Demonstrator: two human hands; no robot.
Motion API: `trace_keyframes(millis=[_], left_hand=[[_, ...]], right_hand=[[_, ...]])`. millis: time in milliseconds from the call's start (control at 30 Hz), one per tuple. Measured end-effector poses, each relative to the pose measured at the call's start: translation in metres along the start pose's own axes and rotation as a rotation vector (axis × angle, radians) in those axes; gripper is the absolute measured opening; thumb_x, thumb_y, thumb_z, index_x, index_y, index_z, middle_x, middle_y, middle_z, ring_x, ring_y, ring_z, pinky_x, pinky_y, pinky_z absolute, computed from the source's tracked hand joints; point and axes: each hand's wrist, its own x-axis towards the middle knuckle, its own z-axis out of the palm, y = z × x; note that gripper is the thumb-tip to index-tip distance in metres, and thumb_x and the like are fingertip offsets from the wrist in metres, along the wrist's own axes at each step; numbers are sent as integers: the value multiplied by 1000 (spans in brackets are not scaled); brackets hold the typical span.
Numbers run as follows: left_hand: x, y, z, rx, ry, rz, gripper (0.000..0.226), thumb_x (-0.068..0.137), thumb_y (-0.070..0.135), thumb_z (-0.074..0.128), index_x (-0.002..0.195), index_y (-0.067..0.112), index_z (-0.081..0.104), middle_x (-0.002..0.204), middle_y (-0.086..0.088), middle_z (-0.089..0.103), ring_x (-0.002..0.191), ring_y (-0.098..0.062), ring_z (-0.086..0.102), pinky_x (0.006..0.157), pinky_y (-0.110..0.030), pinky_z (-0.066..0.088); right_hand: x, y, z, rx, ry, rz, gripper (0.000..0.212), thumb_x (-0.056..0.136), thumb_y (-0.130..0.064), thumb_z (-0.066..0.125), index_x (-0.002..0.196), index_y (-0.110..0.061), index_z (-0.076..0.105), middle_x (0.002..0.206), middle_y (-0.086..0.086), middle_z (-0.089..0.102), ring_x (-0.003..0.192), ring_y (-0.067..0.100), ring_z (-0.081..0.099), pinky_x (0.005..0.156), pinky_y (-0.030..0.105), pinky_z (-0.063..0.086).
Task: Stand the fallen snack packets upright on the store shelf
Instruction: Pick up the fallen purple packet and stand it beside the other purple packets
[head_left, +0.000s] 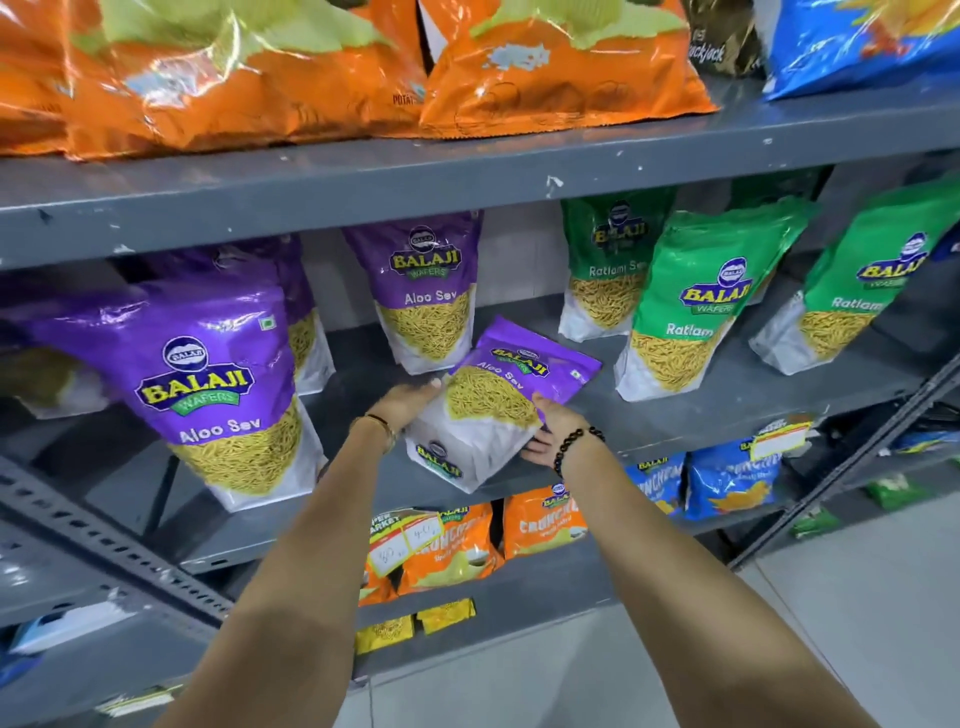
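A purple Aloo Sev packet (498, 400) lies tilted back on the grey middle shelf (675, 421), its top pointing away and to the right. My left hand (408, 402) grips its left side and my right hand (553, 428) holds its right lower edge. Two purple Aloo Sev packets stand upright nearby: a large near one (218, 384) at the left and one (426, 291) behind the held packet. Three green Ratlami Sev packets (691, 301) stand upright to the right.
Orange chip bags (561, 62) and a blue bag (852, 41) fill the shelf above. Orange (540, 519) and blue (727, 478) snack bags sit on the lower shelf. A slotted grey upright (104, 540) crosses the left foreground. Tiled floor lies at the bottom right.
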Motion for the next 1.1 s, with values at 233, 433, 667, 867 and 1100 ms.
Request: trace_keyframes(millis=[233, 433, 667, 867, 1100], left_hand=[[8, -8, 5, -73, -168, -142, 54, 80, 41, 68, 114, 0, 61, 112, -20, 64, 100, -29, 58, 88, -36, 44], [-14, -18, 16, -243, -327, -120, 47, 82, 29, 68, 120, 2, 60, 120, -14, 63, 104, -27, 61, 95, -33, 47], [-62, -22, 21, -281, -461, 83, 32, 76, 16, 74, 107, 22, 67, 106, 7, 75, 99, -10, 69, 76, -22, 57], [-126, -10, 6, -224, -539, 302, 50, 69, 3, 77, 110, 29, 66, 114, 1, 72, 108, -18, 67, 79, -25, 57], [-160, 1, -12, -133, -559, 391, 59, 69, -5, 75, 123, 10, 56, 123, -11, 67, 114, -26, 63, 91, -33, 54]], right_hand=[[9, -1, -18, -38, 6, -57, 55, 81, -36, 65, 124, -7, 50, 133, 18, 53, 120, 31, 51, 90, 41, 48], [-3, -5, -46, -56, -160, -129, 50, 81, -30, 67, 123, -11, 47, 122, 11, 56, 96, 23, 61, 72, 34, 52], [-27, -28, -80, -128, -443, -303, 24, 70, -16, 71, 94, -21, 68, 84, -9, 76, 86, 12, 66, 85, 33, 51], [-60, -51, -79, -305, -745, -363, 73, 31, -29, 93, 97, -17, 65, 86, -6, 76, 81, 8, 70, 80, 25, 54], [-68, -55, -62, -356, -910, -375, 58, 30, -25, 94, 85, -22, 77, 84, -7, 77, 81, 6, 71, 77, 23, 57]])
